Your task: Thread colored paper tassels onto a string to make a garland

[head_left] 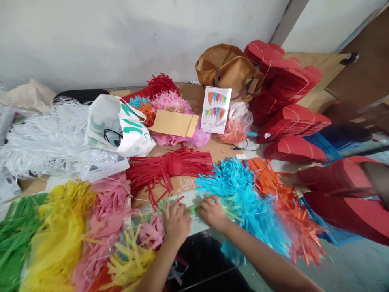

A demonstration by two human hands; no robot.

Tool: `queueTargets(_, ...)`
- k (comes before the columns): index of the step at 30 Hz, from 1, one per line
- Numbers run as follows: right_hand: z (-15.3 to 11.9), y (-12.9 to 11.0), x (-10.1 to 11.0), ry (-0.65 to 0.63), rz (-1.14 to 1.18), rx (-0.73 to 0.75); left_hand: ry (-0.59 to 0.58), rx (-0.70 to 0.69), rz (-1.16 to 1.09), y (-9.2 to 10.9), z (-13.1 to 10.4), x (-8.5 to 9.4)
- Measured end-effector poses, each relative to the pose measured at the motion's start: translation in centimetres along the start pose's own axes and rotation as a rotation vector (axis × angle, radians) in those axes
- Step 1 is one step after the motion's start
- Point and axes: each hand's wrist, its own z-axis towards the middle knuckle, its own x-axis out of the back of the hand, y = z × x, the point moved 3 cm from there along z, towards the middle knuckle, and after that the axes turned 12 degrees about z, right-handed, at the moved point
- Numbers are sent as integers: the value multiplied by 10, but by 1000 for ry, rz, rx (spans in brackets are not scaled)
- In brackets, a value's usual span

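Well, two hands, one pale-green tassel.

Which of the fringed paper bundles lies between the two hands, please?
The pale green bundle, running between the left hand and right hand; the darker green one lies at far left, the blue one to the right.

The left hand and right hand lie over what looks, through some blur, like a light-green tissue tassel, with a pink fringe bundle beside the left, blue fringe beside the right, and red fringe beyond.
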Motion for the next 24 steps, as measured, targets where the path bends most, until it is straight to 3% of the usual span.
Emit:
queueTargets(9, 11, 1, 11, -26, 72, -136, 4, -8, -9, 6, -2, 2)
queueTargets(16, 18, -11, 6, -138, 8, -26, 22, -6, -21, 4, -2, -3)
queueTargets(24, 25, -7, 3, -100, 33, -69, 53, -5, -27, 4, -1, -4)
